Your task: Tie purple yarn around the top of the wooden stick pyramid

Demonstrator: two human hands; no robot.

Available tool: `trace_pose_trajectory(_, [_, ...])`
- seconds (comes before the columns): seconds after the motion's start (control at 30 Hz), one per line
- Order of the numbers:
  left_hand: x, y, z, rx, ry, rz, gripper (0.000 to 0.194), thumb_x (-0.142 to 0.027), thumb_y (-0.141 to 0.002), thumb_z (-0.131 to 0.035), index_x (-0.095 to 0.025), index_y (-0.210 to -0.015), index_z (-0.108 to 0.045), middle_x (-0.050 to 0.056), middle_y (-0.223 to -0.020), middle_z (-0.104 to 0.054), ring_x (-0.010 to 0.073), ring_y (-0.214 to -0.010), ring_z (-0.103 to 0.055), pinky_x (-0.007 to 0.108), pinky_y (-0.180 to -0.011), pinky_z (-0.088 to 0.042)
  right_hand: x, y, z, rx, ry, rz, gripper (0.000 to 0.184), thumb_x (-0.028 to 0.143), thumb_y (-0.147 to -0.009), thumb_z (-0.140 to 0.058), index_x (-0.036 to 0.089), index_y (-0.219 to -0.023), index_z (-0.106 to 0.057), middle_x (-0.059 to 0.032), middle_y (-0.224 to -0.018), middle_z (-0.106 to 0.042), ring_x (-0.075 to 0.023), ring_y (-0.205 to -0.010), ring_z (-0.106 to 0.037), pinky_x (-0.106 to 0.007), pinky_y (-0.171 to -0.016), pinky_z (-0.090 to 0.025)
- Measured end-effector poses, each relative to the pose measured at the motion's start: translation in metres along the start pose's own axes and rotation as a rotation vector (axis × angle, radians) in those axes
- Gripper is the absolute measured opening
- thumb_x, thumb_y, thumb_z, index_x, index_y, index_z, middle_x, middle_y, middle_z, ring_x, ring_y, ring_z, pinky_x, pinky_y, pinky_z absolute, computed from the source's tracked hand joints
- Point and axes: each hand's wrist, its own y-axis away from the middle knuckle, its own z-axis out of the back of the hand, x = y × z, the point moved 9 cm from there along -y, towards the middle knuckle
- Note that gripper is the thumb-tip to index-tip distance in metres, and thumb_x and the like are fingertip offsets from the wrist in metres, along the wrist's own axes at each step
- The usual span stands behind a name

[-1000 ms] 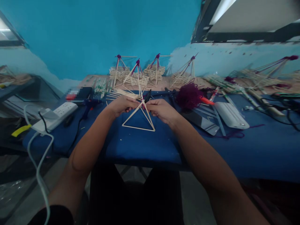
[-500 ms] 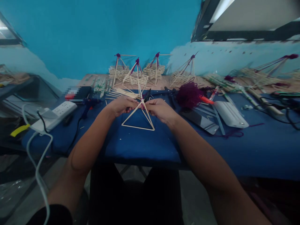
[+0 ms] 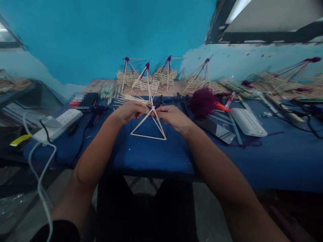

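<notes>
A small pyramid frame of thin wooden sticks (image 3: 147, 136) stands on the blue cloth in front of me. My left hand (image 3: 130, 112) and my right hand (image 3: 172, 117) meet at its top, where the sticks cross, fingers pinched around that joint. Purple yarn shows at the joint between my fingertips. A bundle of loose sticks (image 3: 126, 99) lies just behind my left hand.
Several finished stick pyramids (image 3: 146, 79) with purple tops stand along the blue wall. A ball of purple yarn (image 3: 202, 102), a glue gun (image 3: 97, 110), a white power strip (image 3: 62, 122), a white case (image 3: 248, 122) and a dark phone (image 3: 217, 131) lie on the cloth-covered table (image 3: 151, 158).
Both hands stay at the top of the frame with only small finger movements. The view has shifted very slightly.
</notes>
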Motion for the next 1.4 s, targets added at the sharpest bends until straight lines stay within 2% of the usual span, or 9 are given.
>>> trace_pose_trajectory(0.17, [-0.003, 0.005, 0.000, 0.016, 0.038, 0.002, 0.011, -0.015, -0.065, -0.086, -0.018, -0.064, -0.076, 0.002, -0.065, -0.065, 0.0090, -0.057, -0.057, 0.017, -0.050, -0.043, 0.010, 0.007, 0.021, -0.078, 0.213, 0.079, 0.042, 0.058, -0.096, -0.078, 0.021, -0.075, -0.077, -0.0069, -0.077, -0.074, -0.0162, -0.064, -0.058, -0.031, -0.061, -0.041])
trace_pose_trajectory(0.33, [-0.004, 0.005, 0.000, -0.003, 0.024, 0.025, 0.012, -0.013, -0.068, -0.086, -0.018, -0.066, -0.076, 0.001, -0.068, -0.065, 0.0083, -0.059, -0.057, 0.017, -0.054, -0.046, 0.021, 0.058, 0.094, -0.409, 0.575, 0.247, 0.028, 0.048, -0.093, -0.078, 0.022, -0.092, -0.088, -0.0084, -0.094, -0.084, -0.0262, -0.088, -0.073, -0.037, -0.079, -0.051])
trace_pose_trajectory(0.47, [-0.004, 0.003, 0.008, -0.043, -0.021, 0.006, 0.012, -0.012, -0.069, -0.086, -0.019, -0.067, -0.077, 0.001, -0.066, -0.066, 0.0084, -0.057, -0.058, 0.019, -0.053, -0.043, -0.010, 0.112, 0.177, -0.603, 0.807, 0.024, 0.037, 0.055, -0.085, -0.090, 0.022, -0.100, -0.089, -0.0134, -0.101, -0.084, -0.0318, -0.091, -0.075, -0.044, -0.082, -0.052])
trace_pose_trajectory(0.53, [-0.005, 0.004, 0.008, -0.029, -0.056, -0.006, 0.010, -0.013, -0.069, -0.086, -0.019, -0.068, -0.079, 0.002, -0.066, -0.067, 0.0086, -0.057, -0.058, 0.020, -0.053, -0.043, -0.032, 0.131, 0.211, -0.598, 0.920, -0.144, 0.045, 0.056, -0.076, -0.099, 0.020, -0.102, -0.089, -0.0192, -0.109, -0.083, -0.0351, -0.094, -0.075, -0.047, -0.081, -0.052])
trace_pose_trajectory(0.63, [-0.010, 0.007, 0.008, -0.027, -0.071, -0.027, 0.007, -0.015, -0.067, -0.085, -0.018, -0.066, -0.079, 0.002, -0.066, -0.067, 0.0086, -0.058, -0.056, 0.019, -0.053, -0.043, -0.057, 0.141, 0.239, -0.488, 0.985, -0.305, 0.057, 0.062, -0.073, -0.101, 0.019, -0.109, -0.088, -0.0210, -0.103, -0.080, -0.0350, -0.086, -0.074, -0.048, -0.077, -0.054])
trace_pose_trajectory(0.83, [-0.018, 0.016, 0.006, -0.080, -0.120, 0.007, 0.006, -0.015, -0.065, -0.082, -0.017, -0.066, -0.077, 0.000, -0.062, -0.064, 0.0079, -0.059, -0.054, 0.020, -0.055, -0.039, -0.064, 0.127, 0.228, -0.302, 1.092, -0.186, 0.070, 0.074, -0.076, -0.089, 0.017, -0.117, -0.084, -0.0193, -0.101, -0.079, -0.0393, -0.091, -0.073, -0.052, -0.084, -0.059])
trace_pose_trajectory(1.0, [-0.020, 0.017, 0.003, -0.088, -0.130, 0.015, 0.005, -0.018, -0.062, -0.082, -0.017, -0.064, -0.077, -0.001, -0.061, -0.064, 0.0077, -0.058, -0.053, 0.021, -0.057, -0.040, -0.073, 0.131, 0.225, -0.436, 0.999, -0.239, 0.079, 0.072, -0.070, -0.091, 0.019, -0.127, -0.078, -0.0173, -0.115, -0.078, -0.0377, -0.097, -0.073, -0.050, -0.086, -0.058])
trace_pose_trajectory(1.3, [-0.020, 0.016, 0.005, -0.107, -0.162, 0.027, 0.008, -0.019, -0.061, -0.084, -0.017, -0.063, -0.077, -0.002, -0.060, -0.064, 0.0080, -0.058, -0.055, 0.021, -0.058, -0.041, -0.071, 0.142, 0.209, -0.628, 0.943, -0.158, 0.076, 0.086, -0.059, -0.095, 0.024, -0.097, -0.074, -0.0063, -0.080, -0.071, -0.0246, -0.066, -0.061, -0.036, -0.061, -0.042])
trace_pose_trajectory(1.4, [-0.018, 0.015, 0.004, -0.100, -0.174, 0.027, 0.007, -0.017, -0.063, -0.083, -0.017, -0.062, -0.076, -0.001, -0.060, -0.063, 0.0084, -0.058, -0.054, 0.022, -0.057, -0.040, -0.064, 0.153, 0.198, -0.684, 0.842, -0.086, 0.078, 0.092, -0.065, -0.090, 0.024, -0.100, -0.075, -0.0050, -0.072, -0.070, -0.0248, -0.063, -0.061, -0.036, -0.059, -0.041])
